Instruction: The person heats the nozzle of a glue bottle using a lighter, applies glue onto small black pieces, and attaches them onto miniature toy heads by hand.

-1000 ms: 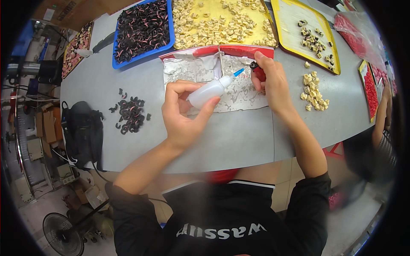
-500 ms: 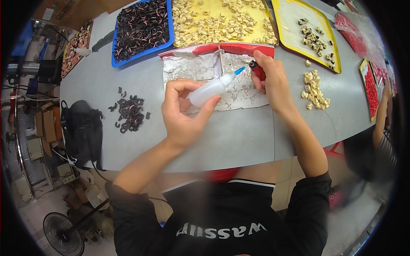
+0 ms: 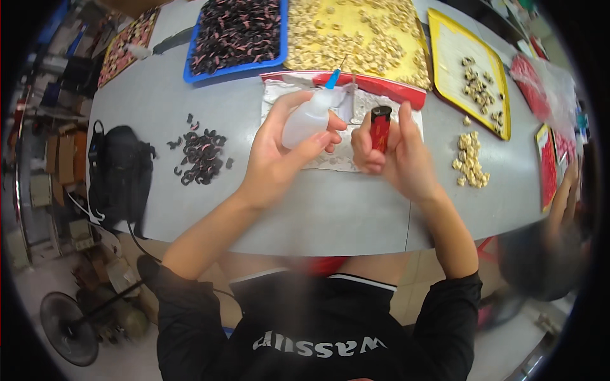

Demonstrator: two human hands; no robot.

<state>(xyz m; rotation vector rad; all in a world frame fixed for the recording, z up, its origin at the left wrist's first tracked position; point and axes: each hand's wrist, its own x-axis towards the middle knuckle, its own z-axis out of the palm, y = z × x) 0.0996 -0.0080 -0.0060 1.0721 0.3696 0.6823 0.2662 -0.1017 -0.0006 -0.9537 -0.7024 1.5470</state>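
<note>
My left hand is wrapped round a translucent white squeeze bottle. The bottle stands nearly upright, and its blue needle tip points up and away from me. In my right hand is a red lighter with a black top, held upright with the thumb raised beside it. No flame shows. Both hands are over a glue-spotted white sheet with a red far edge. Left of them lies a pile of small black curved pieces; to the right is a pile of small cream pieces.
Along the far side stand a blue tray of black pieces, a yellow tray of cream pieces and another yellow-rimmed tray. A black bag rests at the table's left. Another person's arm is at the right edge.
The bottle has swung from slanting right to nearly upright, its tip away from the lighter. My right hand has moved down, turning the lighter upright. The head view has shifted slightly.
</note>
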